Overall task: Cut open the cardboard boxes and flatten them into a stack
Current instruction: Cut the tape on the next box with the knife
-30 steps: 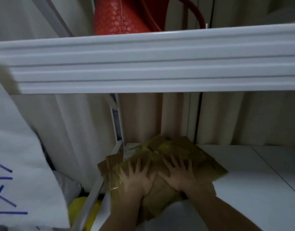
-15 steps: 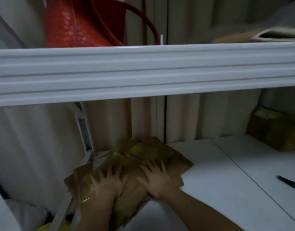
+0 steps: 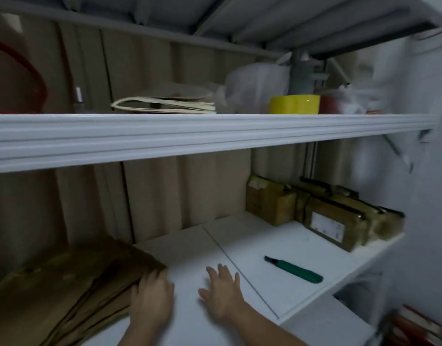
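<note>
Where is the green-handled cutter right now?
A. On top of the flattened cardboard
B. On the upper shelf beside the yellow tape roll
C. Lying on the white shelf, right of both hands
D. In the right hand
C: the green-handled cutter lies loose on the white shelf, beyond the empty right hand.

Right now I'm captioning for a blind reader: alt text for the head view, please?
Two bare hands lie open on a white shelf, the left hand at the flattened cardboard stack, the right hand apart from it. A green cutter and uncut boxes sit farther right.
</note>
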